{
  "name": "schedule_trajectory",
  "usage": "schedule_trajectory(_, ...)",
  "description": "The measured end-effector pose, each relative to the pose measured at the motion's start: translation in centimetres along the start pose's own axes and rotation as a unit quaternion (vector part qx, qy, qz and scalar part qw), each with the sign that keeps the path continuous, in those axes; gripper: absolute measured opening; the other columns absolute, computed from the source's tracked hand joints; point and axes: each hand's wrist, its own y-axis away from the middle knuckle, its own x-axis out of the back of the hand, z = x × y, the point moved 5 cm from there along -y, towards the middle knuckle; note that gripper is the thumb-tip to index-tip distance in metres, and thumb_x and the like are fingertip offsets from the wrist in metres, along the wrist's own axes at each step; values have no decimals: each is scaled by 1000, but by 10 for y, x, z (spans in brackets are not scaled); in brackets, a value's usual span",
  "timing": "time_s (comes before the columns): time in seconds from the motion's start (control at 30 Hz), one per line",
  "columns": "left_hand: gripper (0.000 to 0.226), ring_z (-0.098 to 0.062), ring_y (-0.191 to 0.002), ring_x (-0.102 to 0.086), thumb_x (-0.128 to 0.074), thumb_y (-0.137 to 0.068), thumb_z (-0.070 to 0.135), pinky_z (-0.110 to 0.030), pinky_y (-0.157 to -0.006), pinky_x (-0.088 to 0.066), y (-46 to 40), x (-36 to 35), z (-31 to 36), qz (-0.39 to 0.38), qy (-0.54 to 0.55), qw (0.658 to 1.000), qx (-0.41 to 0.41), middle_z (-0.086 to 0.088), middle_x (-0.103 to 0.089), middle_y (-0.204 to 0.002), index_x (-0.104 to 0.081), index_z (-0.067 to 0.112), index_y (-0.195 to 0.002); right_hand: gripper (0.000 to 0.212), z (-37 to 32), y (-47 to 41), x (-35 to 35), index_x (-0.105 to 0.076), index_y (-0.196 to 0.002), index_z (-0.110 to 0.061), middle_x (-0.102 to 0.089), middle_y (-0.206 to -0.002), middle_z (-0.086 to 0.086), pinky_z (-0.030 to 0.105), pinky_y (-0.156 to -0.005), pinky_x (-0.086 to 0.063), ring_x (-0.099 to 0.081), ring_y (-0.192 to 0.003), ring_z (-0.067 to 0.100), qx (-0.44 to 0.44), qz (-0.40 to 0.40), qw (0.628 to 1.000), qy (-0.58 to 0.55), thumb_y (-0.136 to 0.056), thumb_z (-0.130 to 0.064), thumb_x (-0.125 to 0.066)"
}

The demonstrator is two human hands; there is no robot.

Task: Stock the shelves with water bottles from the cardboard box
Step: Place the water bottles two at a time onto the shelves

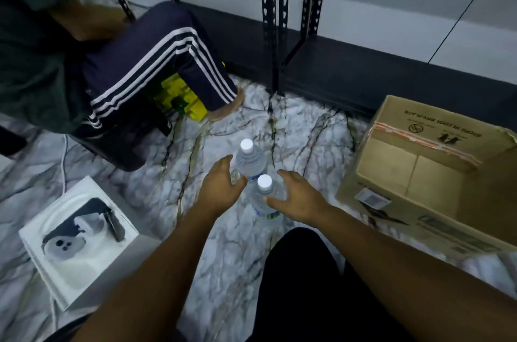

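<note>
Two clear water bottles with white caps stand upright on the marble floor. The farther bottle (249, 160) has my left hand (221, 186) beside its left flank, fingers spread and touching or nearly touching it. The nearer bottle (265, 196) has my right hand (298, 196) at its right side, fingers apart. Neither hand is wrapped around a bottle. The open cardboard box (430, 173) lies at the right and its visible inside holds nothing. The black metal shelf (363, 67) runs low along the back wall.
Another person in striped dark trousers (156, 61) sits at the left on a low stool, with a yellow-green object (179, 98) under the leg. A white product box (78, 235) lies on the floor at the lower left. Black shelf uprights (272, 19) rise behind the bottles.
</note>
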Motion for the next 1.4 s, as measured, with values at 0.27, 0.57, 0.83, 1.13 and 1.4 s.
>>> schedule_trajectory(0.27,68,-5,-129,-36,-65,-93,17,2,-86,-22,-31,-28,-24,-7,120,993,-2,0,-39,-145,-28,7,-149,71,5,-21,-45,-43,-138,-16,-47,-134,2,18,-94,-34,-43,-124,14,5,77,989,-129,-79,-34,-79)
schedule_trajectory(0.57,72,21,-118,-41,-73,-86,21,-2,-92,-36,-64,-54,-41,-14,238,971,-23,25,-41,-135,-27,37,-139,72,21,-30,-58,-41,-137,-17,-39,-128,-16,-4,-94,-23,-34,-119,-8,8,167,957,-235,-76,-31,-76)
schedule_trajectory(0.83,89,-19,-122,-50,-81,-66,47,-35,-96,-49,-83,-73,-53,-15,248,969,6,2,-45,-137,-27,34,-135,81,33,-44,-63,-44,-136,-16,-47,-133,-8,3,-98,-30,-44,-125,5,1,146,956,-256,-68,-29,-87)
schedule_trajectory(1.13,89,-15,-125,-49,-83,-61,51,-36,-99,-48,-93,-73,-57,-1,236,972,-10,5,-47,-137,-34,33,-134,90,41,-43,-65,-41,-135,-21,-43,-134,-12,3,-100,-28,-39,-126,-1,1,147,951,-273,-61,-43,-87)
schedule_trajectory(1.4,91,16,-118,-43,-88,-67,26,-4,-90,-40,-97,-82,-62,-34,260,965,-14,19,-43,-133,-27,44,-131,92,52,-48,-74,-30,-131,-31,-31,-128,-32,-5,-91,-26,-27,-115,-33,-17,106,954,-278,-63,-22,-92)
